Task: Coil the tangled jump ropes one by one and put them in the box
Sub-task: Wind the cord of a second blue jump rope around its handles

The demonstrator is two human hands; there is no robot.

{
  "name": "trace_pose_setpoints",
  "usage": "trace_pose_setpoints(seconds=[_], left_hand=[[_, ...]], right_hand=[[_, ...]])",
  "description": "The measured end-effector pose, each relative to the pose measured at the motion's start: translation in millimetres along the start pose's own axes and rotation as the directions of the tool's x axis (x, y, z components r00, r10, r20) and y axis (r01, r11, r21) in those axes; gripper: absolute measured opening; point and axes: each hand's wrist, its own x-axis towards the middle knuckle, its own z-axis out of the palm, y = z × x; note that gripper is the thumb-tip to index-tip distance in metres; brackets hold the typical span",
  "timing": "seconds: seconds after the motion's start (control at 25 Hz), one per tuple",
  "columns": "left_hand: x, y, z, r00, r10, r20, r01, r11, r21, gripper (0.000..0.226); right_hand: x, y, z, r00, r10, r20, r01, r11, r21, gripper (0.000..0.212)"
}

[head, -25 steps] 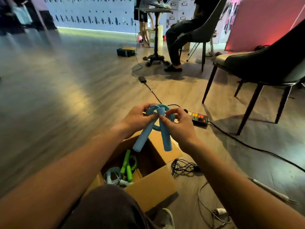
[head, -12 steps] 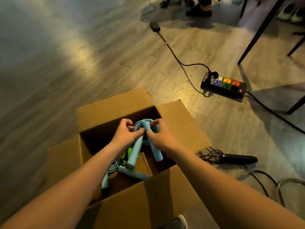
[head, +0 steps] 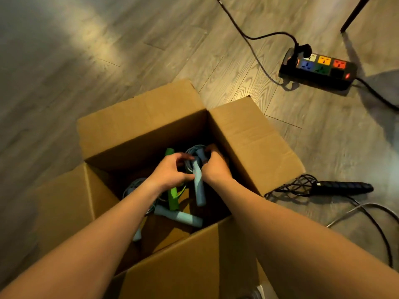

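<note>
One coiled blue jump rope [head: 198, 186] is held inside the box [head: 140, 121] (green rope [head: 172, 197] also inside), clenched by the left grip [head: 170, 172] and the right grip [head: 214, 167].

The wooden floor [head: 64, 61] carries an open box [head: 140, 117] at centre. A power strip [head: 317, 70] lies upper right, below a chair leg [head: 354, 14]. A black rope [head: 343, 187] lies just right of the box.

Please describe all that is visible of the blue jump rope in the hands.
The blue jump rope is coiled, its cord looped at the handle tops. One matte, foam-like handle hangs down; the other is mostly hidden. The left hand and right hand grip it inside the open cardboard box, above other ropes.
</note>
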Motion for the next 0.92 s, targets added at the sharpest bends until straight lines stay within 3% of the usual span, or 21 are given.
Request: trace_pose_setpoints(seconds=[0.08, 0.16, 0.28, 0.4, 0.48, 0.76, 0.92], left_hand=[[-2.4, -3.8, 6.6, 0.994, 0.102, -0.050, -0.088, 0.971, 0.221, 0.054], [-3.2, -6.2, 16.7, 0.981, 0.151, -0.124, -0.102, 0.937, 0.335, 0.058], [-5.0, -7.5, 28.0, 0.975, 0.150, -0.162, -0.070, 0.905, 0.419, 0.061], [-7.7, -1.1, 25.7, 0.983, 0.120, -0.139, -0.043, 0.887, 0.459, 0.060], [-13.8, 7.5, 18.9, 0.984, 0.126, -0.128, -0.054, 0.888, 0.457, 0.056], [-70.8, 47.8, -18.0, 0.980, 0.165, -0.114, -0.083, 0.853, 0.516, 0.036], [-111.5, 100.4, -7.0, 0.964, 0.264, -0.026, -0.215, 0.836, 0.505, 0.026]], right_hand=[[-5.2, -2.7, 1.9, 0.991, 0.046, -0.122, -0.046, 0.999, 0.004, 0.028], [-7.7, -1.5, 5.0, 0.970, 0.157, -0.188, -0.141, 0.985, 0.095, 0.029], [-15.0, -7.5, 0.4, 0.968, 0.222, -0.114, -0.216, 0.974, 0.064, 0.026], [-28.4, -9.2, -11.9, 0.993, 0.116, 0.023, -0.103, 0.945, -0.310, 0.024], [-34.9, -13.0, -17.9, 0.988, 0.111, 0.107, -0.058, 0.912, -0.406, 0.033], [-94.3, -34.6, -86.8, 0.987, -0.004, 0.160, 0.038, 0.977, -0.209, 0.047], [-143.6, -15.9, -143.6, 0.994, 0.031, 0.107, -0.024, 0.997, -0.074, 0.057]])
